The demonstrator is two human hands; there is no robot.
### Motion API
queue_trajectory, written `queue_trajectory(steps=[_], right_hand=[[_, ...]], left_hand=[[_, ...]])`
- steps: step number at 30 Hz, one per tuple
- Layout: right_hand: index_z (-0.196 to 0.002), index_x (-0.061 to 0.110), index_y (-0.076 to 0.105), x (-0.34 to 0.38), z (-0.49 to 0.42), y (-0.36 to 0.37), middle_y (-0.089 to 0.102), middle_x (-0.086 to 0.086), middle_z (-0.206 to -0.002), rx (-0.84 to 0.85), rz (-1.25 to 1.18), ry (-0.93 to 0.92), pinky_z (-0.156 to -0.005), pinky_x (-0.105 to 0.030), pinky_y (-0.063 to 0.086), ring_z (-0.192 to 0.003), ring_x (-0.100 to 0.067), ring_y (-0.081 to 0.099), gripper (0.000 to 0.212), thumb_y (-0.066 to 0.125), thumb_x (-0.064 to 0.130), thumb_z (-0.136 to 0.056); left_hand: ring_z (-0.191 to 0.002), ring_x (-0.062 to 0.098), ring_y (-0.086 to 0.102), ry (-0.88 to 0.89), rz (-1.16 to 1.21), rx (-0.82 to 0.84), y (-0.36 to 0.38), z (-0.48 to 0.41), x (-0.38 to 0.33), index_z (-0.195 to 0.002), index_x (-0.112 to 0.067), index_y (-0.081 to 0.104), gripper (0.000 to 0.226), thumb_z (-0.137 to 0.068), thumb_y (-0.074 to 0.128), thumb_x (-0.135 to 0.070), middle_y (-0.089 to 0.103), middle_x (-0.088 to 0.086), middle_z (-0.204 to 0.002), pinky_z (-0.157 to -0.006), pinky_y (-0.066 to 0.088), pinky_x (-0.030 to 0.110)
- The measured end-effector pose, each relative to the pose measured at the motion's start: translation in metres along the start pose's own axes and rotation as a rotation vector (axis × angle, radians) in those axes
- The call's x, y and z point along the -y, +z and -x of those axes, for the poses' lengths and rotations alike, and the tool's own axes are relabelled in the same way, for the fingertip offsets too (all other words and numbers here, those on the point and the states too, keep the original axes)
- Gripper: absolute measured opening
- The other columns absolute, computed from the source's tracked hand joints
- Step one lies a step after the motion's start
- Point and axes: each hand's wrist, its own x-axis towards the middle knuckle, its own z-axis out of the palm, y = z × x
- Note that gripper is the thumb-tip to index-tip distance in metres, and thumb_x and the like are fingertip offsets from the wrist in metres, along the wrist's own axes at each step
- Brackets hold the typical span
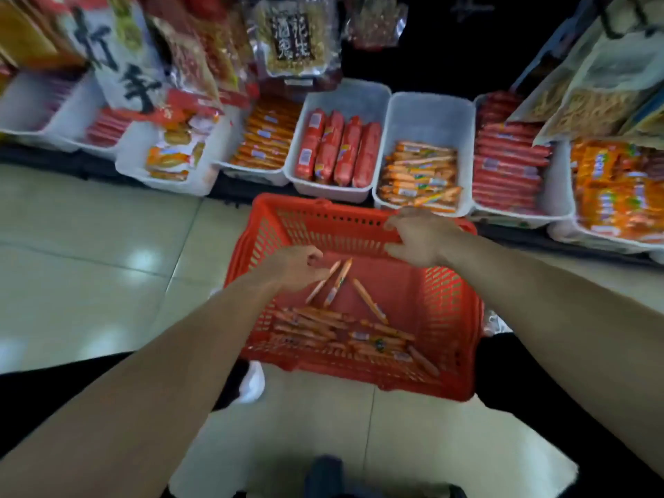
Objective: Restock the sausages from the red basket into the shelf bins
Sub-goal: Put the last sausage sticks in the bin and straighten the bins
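Grip, left hand (294, 269) — pinching sausages (332, 282) | right hand (418, 237) clasping red basket (305, 206) rim | bag (293, 37): 酒鬼花生

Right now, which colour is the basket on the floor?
Red, seen in the head view: the basket.

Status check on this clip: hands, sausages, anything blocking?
Left hand pinches two thin sausages over red basket. Right hand grips its far rim. Pile at near end. Matching bin beyond, unobstructed.

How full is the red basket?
Nearly empty: sausages cover only the near end of the red basket; its far end is mostly bare.
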Motion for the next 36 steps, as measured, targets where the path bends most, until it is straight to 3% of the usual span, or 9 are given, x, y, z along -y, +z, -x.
queue_trajectory(steps=[5, 9, 14, 17, 21, 25, 30, 33, 36], right_hand=[[-0.15, 0.012, 0.035, 0.01, -0.014, 0.107, 0.034, -0.02, -0.154, 0.261, -0.07, 0.068, -0.112, -0.037, 0.036, -0.139, -0.036, 0.039, 0.079, 0.065, 0.051, -0.088], [-0.151, 0.013, 0.026, 0.006, -0.031, 0.17, 0.033, -0.019, -0.151, 0.352, -0.107, 0.11, -0.108, -0.044, 0.04, -0.135, -0.04, 0.039, 0.103, 0.073, 0.064, -0.074], [-0.156, 0.028, -0.009, 0.003, -0.044, 0.229, 0.019, -0.01, -0.151, 0.377, -0.041, 0.022, -0.1, -0.054, 0.043, -0.138, -0.037, 0.027, 0.142, 0.081, 0.069, -0.055], [-0.156, 0.029, -0.013, -0.002, -0.054, 0.246, 0.017, -0.009, -0.152, 0.335, -0.039, -0.005, -0.099, -0.056, 0.042, -0.137, -0.035, 0.025, 0.151, 0.081, 0.074, -0.046], [-0.153, 0.035, -0.02, -0.009, -0.058, 0.253, 0.02, -0.007, -0.148, 0.294, -0.062, -0.024, -0.098, -0.055, 0.042, -0.134, -0.033, 0.026, 0.153, 0.079, 0.076, -0.045], [-0.155, 0.035, -0.015, -0.001, -0.057, 0.257, 0.021, -0.005, -0.148, 0.239, -0.029, -0.058, -0.101, -0.053, 0.039, -0.134, -0.029, 0.026, 0.133, 0.065, 0.082, -0.059], [-0.155, 0.028, 0.009, 0.004, -0.057, 0.255, 0.033, -0.005, -0.142, 0.073, 0.026, 0.043, -0.097, -0.05, 0.042, -0.127, -0.03, 0.039, 0.117, 0.069, 0.074, -0.066], [-0.154, 0.022, 0.018, -0.005, -0.056, 0.249, 0.039, -0.009, -0.138, -0.022, -0.043, 0.165, -0.097, -0.053, 0.045, -0.125, -0.033, 0.042, 0.104, 0.069, 0.066, -0.074], [-0.156, 0.026, -0.001, -0.009, -0.057, 0.248, 0.022, -0.008, -0.15, 0.164, 0.007, 0.133, -0.102, -0.054, 0.039, -0.134, -0.033, 0.031, 0.13, 0.071, 0.077, -0.061]], left_hand=[[-0.12, 0.03, 0.059, -0.039, -0.03, 0.13, 0.057, -0.009, 0.037, -0.134, -0.014, 0.055, 0.057, -0.087, 0.069, -0.043, 0.063, 0.015, -0.129, -0.098, 0.046, 0.035], [-0.123, 0.033, 0.056, -0.071, -0.103, 0.224, 0.088, -0.037, 0.062, -0.145, -0.017, 0.041, 0.079, -0.079, 0.074, -0.046, 0.058, 0.015, -0.136, -0.097, 0.045, 0.035], [-0.145, 0.036, 0.025, -0.01, -0.263, 0.317, 0.122, -0.075, 0.093, -0.156, -0.026, 0.013, 0.115, -0.067, 0.078, -0.06, 0.025, 0.009, -0.158, -0.115, 0.029, 0.045], [-0.148, 0.036, 0.013, 0.041, -0.422, 0.365, 0.137, -0.089, 0.109, -0.157, -0.029, -0.002, 0.132, -0.06, 0.083, -0.06, 0.009, 0.005, -0.161, -0.117, 0.024, 0.052], [-0.151, 0.034, 0.001, 0.041, -0.538, 0.403, 0.144, -0.099, 0.117, -0.156, -0.026, -0.016, 0.144, -0.059, 0.085, -0.06, -0.009, 0.006, -0.164, -0.12, 0.015, 0.054], [-0.145, 0.038, 0.015, 0.07, -0.531, 0.33, 0.153, -0.102, 0.119, -0.154, -0.032, -0.012, 0.144, -0.051, 0.083, -0.068, 0.002, 0.009, -0.16, -0.115, 0.026, 0.056], [-0.132, 0.036, 0.043, 0.084, -0.424, 0.073, 0.152, -0.099, 0.121, -0.152, -0.029, 0.012, 0.112, -0.067, 0.074, -0.067, 0.035, 0.008, -0.149, -0.106, 0.04, 0.05], [-0.134, 0.033, 0.039, 0.053, -0.334, -0.023, 0.143, -0.106, 0.119, -0.152, -0.024, 0.022, 0.093, -0.08, 0.069, -0.058, 0.036, 0.005, -0.15, -0.107, 0.04, 0.047], [-0.141, 0.035, 0.027, 0.039, -0.393, 0.092, 0.143, -0.108, 0.119, -0.156, -0.023, 0.007, 0.118, -0.069, 0.075, -0.065, 0.021, 0.005, -0.158, -0.112, 0.034, 0.049]])
